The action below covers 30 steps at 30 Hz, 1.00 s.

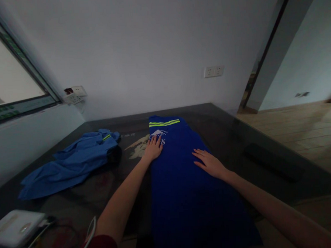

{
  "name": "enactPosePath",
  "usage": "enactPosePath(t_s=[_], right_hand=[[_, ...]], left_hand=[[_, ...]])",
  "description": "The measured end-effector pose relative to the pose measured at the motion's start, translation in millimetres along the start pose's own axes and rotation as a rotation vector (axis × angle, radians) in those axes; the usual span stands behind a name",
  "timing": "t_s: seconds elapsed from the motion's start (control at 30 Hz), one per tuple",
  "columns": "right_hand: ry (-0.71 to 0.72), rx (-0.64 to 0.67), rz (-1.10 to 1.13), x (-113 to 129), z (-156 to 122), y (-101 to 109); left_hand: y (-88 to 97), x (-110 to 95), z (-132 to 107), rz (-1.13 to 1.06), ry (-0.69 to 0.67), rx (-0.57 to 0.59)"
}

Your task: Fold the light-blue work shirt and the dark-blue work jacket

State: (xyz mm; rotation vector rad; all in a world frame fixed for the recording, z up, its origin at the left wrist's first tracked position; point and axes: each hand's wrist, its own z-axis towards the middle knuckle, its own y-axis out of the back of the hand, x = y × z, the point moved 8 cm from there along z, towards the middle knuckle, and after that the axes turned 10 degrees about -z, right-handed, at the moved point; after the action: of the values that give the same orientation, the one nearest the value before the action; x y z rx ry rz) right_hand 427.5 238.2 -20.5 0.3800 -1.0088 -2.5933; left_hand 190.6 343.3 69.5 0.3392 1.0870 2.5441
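A dark blue garment (pixel 182 189) with two yellow-green stripes and a white logo at its far end lies folded lengthwise down the middle of the dark table (pixel 227 135). My left hand (pixel 153 147) rests flat on its left edge near the logo, fingers stretched out. My right hand (pixel 209 161) lies flat on the cloth's right side, fingers spread. Neither hand holds anything.
A crumpled lighter blue garment (pixel 70 162) lies on the table's left side. A white device (pixel 15 227) with cables sits at the near left corner. Wall sockets (pixel 213 71) are on the back wall, a window is at left, and an open doorway with wooden floor is at right.
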Motion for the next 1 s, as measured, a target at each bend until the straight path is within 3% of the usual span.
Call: enactPosePath(t_s=[0.1,0.2,0.37,0.53,0.73,0.9,1.0], right_hand=[[-0.008,-0.026,0.015,-1,8,4],[-0.015,-0.100,0.002,1,35,14],[-0.063,-0.134,-0.041,3,121,18],[-0.113,-0.077,-0.120,-26,189,-5],[-0.064,0.011,-0.102,-71,198,-43],[-0.063,-0.029,-0.109,-74,194,-45],[-0.049,-0.046,-0.123,-70,195,-42]], left_hand=[[1.3,-5,2,0.039,-0.005,-0.009],[2.4,-12,4,0.102,-0.010,-0.041],[2.9,-27,2,0.085,-0.086,-0.040],[2.7,-34,-1,0.080,-0.158,-0.012],[-0.3,-33,-1,0.060,-0.186,0.009],[3.6,-31,-1,-0.038,-0.169,0.003],[13.5,-21,15,-0.119,-0.133,-0.008]])
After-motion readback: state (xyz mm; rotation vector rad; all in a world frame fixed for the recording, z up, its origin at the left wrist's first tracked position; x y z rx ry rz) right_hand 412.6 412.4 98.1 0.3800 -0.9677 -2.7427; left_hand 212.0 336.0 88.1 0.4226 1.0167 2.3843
